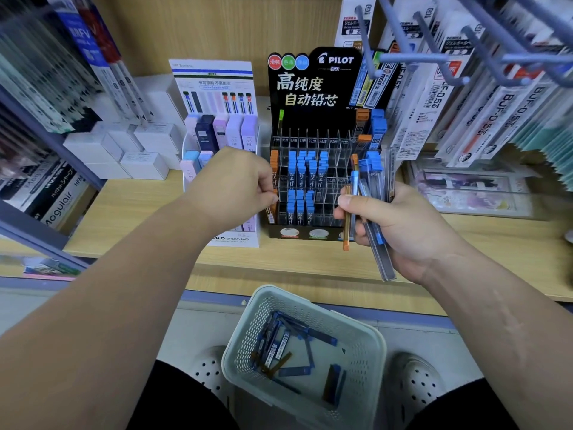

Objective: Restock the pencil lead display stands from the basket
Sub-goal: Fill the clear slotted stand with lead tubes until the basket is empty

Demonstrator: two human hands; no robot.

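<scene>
A black Pilot lead display stand [313,144] with clear slots stands on the wooden shelf, partly filled with blue-capped lead tubes. My left hand [238,187] pinches an orange-capped lead tube [273,209] at the stand's left column. My right hand [400,225] grips a bundle of lead tubes [370,212], blue-capped and orange, just right of the stand's front. Below, a pale mesh basket [366,349] holds several more lead tubes [279,346].
A white Tombow lead stand [217,97] with pastel cases is left of the Pilot stand. White boxes [136,150] sit further left. Metal hooks [459,57] with hanging refill packs jut out at upper right. The shelf edge [279,274] runs above the basket.
</scene>
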